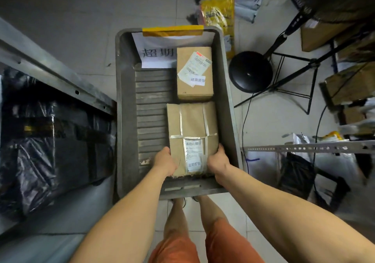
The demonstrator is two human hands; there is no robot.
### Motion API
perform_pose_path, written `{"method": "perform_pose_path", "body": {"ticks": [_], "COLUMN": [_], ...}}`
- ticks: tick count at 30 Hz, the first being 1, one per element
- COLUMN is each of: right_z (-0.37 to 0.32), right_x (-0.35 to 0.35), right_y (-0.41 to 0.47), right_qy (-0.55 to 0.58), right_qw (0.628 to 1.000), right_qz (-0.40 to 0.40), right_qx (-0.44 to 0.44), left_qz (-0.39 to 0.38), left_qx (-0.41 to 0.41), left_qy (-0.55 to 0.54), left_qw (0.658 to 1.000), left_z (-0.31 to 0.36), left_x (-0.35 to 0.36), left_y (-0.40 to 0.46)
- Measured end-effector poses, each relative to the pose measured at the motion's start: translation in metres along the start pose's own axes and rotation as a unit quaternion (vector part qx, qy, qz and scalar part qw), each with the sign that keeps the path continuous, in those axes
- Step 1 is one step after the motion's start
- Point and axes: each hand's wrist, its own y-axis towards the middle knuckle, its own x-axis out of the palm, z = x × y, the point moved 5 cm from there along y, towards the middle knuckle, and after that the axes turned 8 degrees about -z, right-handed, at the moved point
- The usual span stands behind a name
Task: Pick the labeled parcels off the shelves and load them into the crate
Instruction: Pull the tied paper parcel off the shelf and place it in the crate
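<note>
Crate point(125, 108), grey plastic: holds small labeled carton point(194, 74); taped labeled parcel point(191, 126) gripped at near end by left hand point(164, 161) and right hand point(218, 161).

There is one grey crate point(125, 110). In it lie two cardboard parcels: one far parcel point(194, 73) and one near parcel point(191, 124). Two hands are there, the left hand point(165, 161) and the right hand point(218, 161). One black fan point(250, 72) stands at the right.
</note>
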Motion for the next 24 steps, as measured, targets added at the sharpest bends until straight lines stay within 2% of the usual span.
{"method": "perform_pose_path", "body": {"ticks": [6, 14, 20, 24], "right_z": [0.010, 0.017, 0.015, 0.008], "right_x": [-0.002, -0.010, -0.011, -0.010], "right_y": [0.006, 0.014, 0.014, 0.007], "right_qy": [0.014, 0.042, -0.012, -0.102], "right_qw": [1.000, 0.997, 0.997, 0.993], "right_qz": [-0.016, -0.056, -0.063, -0.046], "right_qx": [-0.013, -0.034, -0.038, -0.044], "left_qz": [0.020, -0.020, -0.002, 0.006], "left_qx": [-0.013, 0.013, 0.033, 0.034], "left_qy": [0.006, -0.088, -0.027, 0.002], "left_qw": [1.000, 0.996, 0.999, 0.999], "left_z": [-0.011, -0.025, -0.025, -0.025], "left_x": [0.005, 0.005, 0.004, 0.002], "left_y": [0.021, 0.022, 0.030, 0.028]}}
